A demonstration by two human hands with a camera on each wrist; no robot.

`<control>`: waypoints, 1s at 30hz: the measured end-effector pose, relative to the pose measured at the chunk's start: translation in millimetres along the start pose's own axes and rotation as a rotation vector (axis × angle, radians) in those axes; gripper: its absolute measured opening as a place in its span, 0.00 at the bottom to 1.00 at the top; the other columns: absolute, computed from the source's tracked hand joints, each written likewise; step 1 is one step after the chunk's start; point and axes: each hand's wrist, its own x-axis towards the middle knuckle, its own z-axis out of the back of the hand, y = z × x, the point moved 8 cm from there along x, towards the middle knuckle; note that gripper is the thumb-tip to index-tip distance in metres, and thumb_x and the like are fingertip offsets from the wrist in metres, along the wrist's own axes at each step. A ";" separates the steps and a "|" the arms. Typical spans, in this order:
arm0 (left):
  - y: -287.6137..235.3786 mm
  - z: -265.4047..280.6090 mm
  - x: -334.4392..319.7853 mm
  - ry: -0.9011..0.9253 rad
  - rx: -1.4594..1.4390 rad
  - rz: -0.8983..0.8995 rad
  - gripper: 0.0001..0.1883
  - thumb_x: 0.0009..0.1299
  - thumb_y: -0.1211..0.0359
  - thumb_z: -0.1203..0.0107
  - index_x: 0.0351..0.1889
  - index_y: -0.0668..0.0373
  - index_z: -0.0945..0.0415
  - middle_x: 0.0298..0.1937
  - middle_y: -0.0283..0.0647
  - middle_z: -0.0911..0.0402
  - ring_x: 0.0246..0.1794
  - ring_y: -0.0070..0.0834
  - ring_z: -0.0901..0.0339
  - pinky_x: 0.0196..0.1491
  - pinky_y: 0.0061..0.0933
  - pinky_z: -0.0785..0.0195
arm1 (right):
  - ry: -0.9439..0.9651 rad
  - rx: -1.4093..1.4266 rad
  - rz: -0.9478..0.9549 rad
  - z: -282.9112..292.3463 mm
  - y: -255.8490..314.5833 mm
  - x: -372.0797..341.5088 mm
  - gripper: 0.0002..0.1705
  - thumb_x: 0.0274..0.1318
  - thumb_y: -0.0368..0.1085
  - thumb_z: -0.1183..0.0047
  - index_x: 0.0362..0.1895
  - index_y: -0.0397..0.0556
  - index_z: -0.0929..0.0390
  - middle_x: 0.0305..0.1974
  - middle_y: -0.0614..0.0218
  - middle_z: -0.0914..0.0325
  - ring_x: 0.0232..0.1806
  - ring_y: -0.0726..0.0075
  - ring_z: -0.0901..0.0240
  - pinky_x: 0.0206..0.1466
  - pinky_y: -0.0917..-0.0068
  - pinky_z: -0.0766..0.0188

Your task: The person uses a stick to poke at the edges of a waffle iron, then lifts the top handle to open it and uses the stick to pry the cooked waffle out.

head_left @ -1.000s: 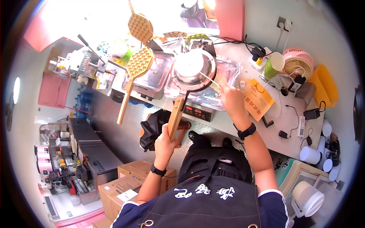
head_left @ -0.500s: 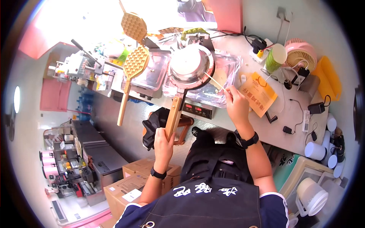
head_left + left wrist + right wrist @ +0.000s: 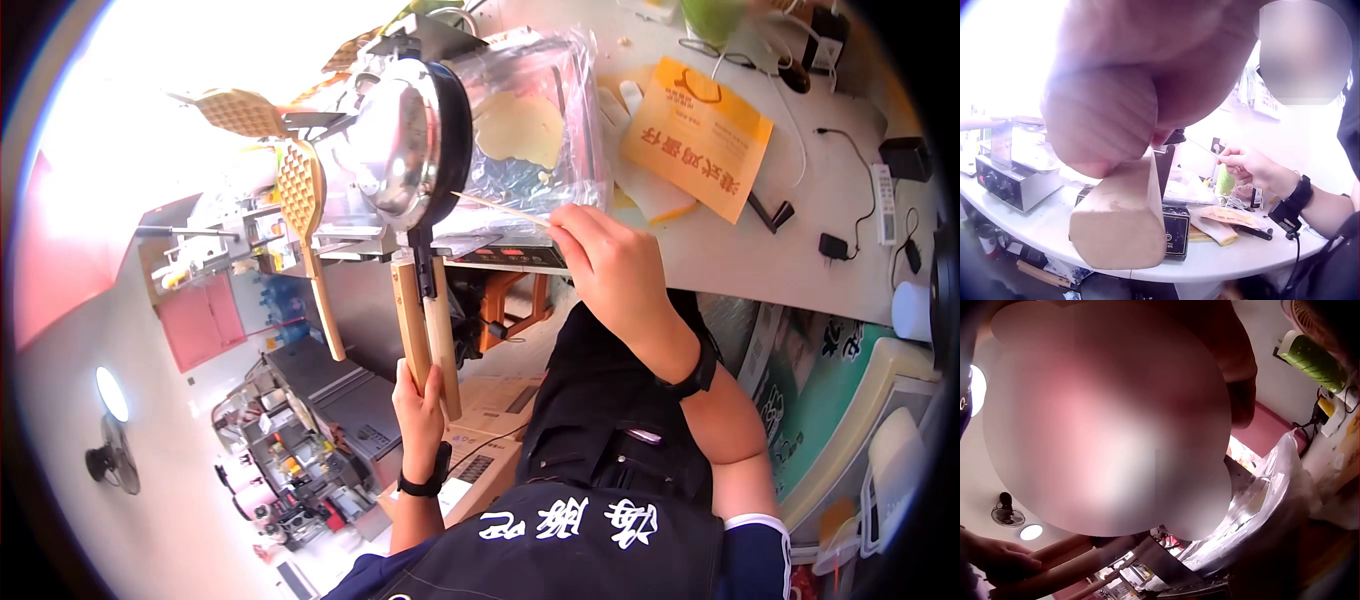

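Note:
My left hand [image 3: 418, 405] grips a wooden handle [image 3: 410, 320] of the round waffle iron [image 3: 395, 150]. The iron stands tipped on its side, shiny metal facing left and its black side facing right. A second wooden handle [image 3: 441, 345] runs close beside the held one. In the left wrist view, the blunt end of a handle [image 3: 1116, 228] shows below the fingers. My right hand [image 3: 615, 280] pinches a thin stick [image 3: 505, 209] whose tip reaches the iron's black edge. Right of the iron, a pale flat piece [image 3: 520, 130] lies on a plastic-covered tray [image 3: 572, 75].
Another waffle iron, with a honeycomb plate [image 3: 301, 185], is opened out at left. An orange printed paper bag [image 3: 697, 135] lies on the counter [image 3: 770, 240], near cables and a black adapter [image 3: 832, 246]. Cardboard boxes [image 3: 490, 405] stand below.
The waffle iron has swung from lying flat up onto its side, uncovering the pale flat piece. The head view has turned. The stick stays pinched in my right hand.

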 end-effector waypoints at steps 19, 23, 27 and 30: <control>20.8 -0.5 1.8 0.072 -0.173 0.097 0.07 0.76 0.68 0.48 0.40 0.62 0.31 0.25 0.32 0.30 0.25 0.17 0.34 0.29 0.23 0.38 | 0.006 -0.172 0.181 2.5 29.0 14.4 0.09 0.48 0.30 0.44 0.37 0.51 0.24 0.27 0.69 0.27 0.28 0.65 0.21 0.26 0.70 0.26; 19.4 0.4 0.3 0.057 -0.154 0.085 0.07 0.76 0.68 0.47 0.40 0.62 0.31 0.25 0.32 0.30 0.24 0.17 0.34 0.29 0.24 0.38 | 0.047 -0.307 0.267 -1.2 43.4 17.1 0.10 0.44 0.32 0.42 0.35 0.50 0.23 0.26 0.72 0.27 0.27 0.71 0.22 0.24 0.74 0.27; 19.8 -1.8 0.4 0.083 -0.156 0.044 0.06 0.80 0.66 0.52 0.42 0.57 0.32 0.25 0.25 0.35 0.22 0.09 0.41 0.25 0.14 0.48 | 0.077 -0.389 0.307 -0.3 55.0 22.7 0.09 0.42 0.34 0.41 0.32 0.49 0.21 0.25 0.73 0.26 0.27 0.73 0.21 0.22 0.77 0.28; 17.2 0.7 0.6 0.076 -0.243 0.098 0.06 0.77 0.69 0.49 0.39 0.60 0.31 0.22 0.29 0.31 0.20 0.14 0.36 0.24 0.20 0.43 | 0.103 -0.482 0.267 -2.2 60.1 26.0 0.08 0.44 0.33 0.42 0.33 0.51 0.22 0.25 0.74 0.29 0.26 0.73 0.24 0.23 0.75 0.30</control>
